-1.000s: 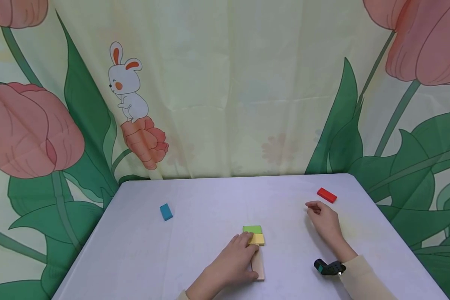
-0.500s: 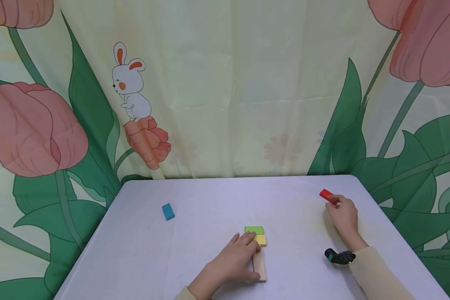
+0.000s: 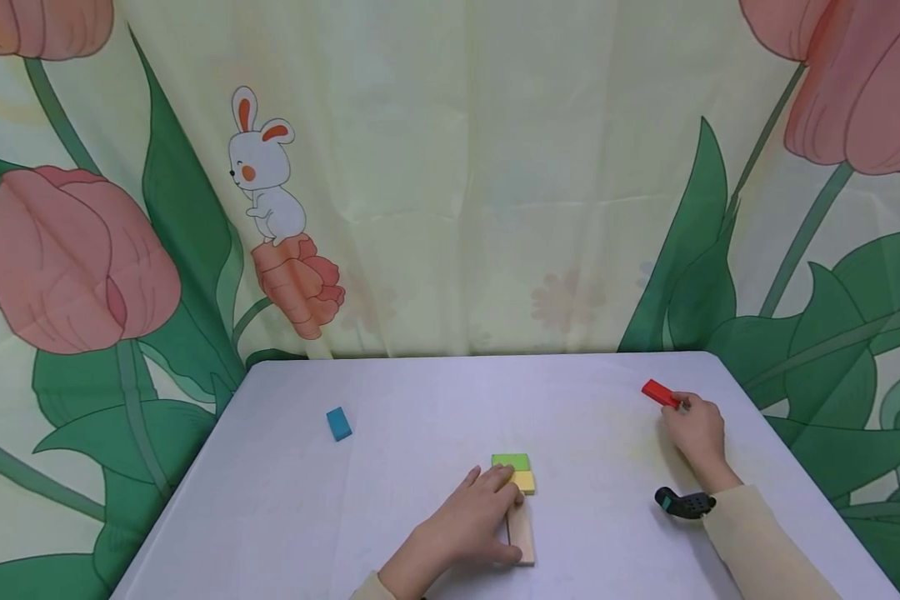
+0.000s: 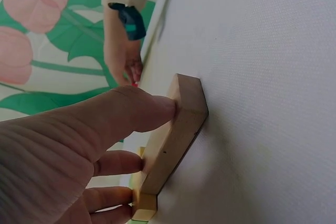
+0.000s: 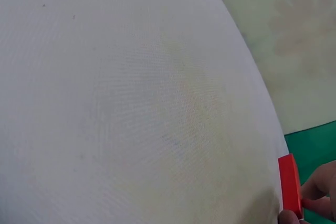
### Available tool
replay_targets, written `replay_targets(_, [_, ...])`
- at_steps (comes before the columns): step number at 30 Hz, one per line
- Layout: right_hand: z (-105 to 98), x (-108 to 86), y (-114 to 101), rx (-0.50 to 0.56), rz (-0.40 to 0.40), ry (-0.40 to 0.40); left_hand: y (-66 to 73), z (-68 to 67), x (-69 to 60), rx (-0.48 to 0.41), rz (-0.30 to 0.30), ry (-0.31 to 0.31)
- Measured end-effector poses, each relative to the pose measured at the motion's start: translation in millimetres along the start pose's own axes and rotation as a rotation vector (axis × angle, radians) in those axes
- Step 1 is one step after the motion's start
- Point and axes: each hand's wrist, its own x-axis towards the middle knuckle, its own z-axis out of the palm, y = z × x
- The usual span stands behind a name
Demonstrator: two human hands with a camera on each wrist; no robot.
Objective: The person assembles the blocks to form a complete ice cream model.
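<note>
At the table's front, the left hand (image 3: 468,521) lies over a plain wooden block (image 3: 521,533), its thumb and a finger touching it. Other fingertips touch a yellow block (image 3: 524,482), which adjoins a green block (image 3: 510,461) behind it. In the left wrist view the thumb of the left hand (image 4: 79,145) presses the wooden block (image 4: 176,135). Toward the back right, the right hand (image 3: 697,433) pinches one end of a red block (image 3: 657,392); the right wrist view shows the red block (image 5: 290,186) between thumb and fingers of that hand (image 5: 321,192).
A blue block (image 3: 339,424) lies at the left of the white-covered table (image 3: 420,400). Behind the table's back edge hangs a curtain (image 3: 450,208) printed with tulips and a rabbit. A black device (image 3: 684,503) is at the right wrist.
The right hand has moved right and back to the red block and taken hold of its near end; the block has turned slightly. The left hand stays on the wooden and yellow blocks.
</note>
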Motion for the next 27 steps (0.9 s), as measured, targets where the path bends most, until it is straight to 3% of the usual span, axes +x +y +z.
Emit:
replay_targets(16, [3.4,-2.8,0.2,0.014,-0.008,-0.002,-0.9,-0.3,-0.4,-0.001,0.007,-0.001])
replay_targets(27, [4.6,-8.7,-7.6,-0.006,-0.071,-0.012,-0.2,3.7,0.6,-0.011,-0.003,-0.006])
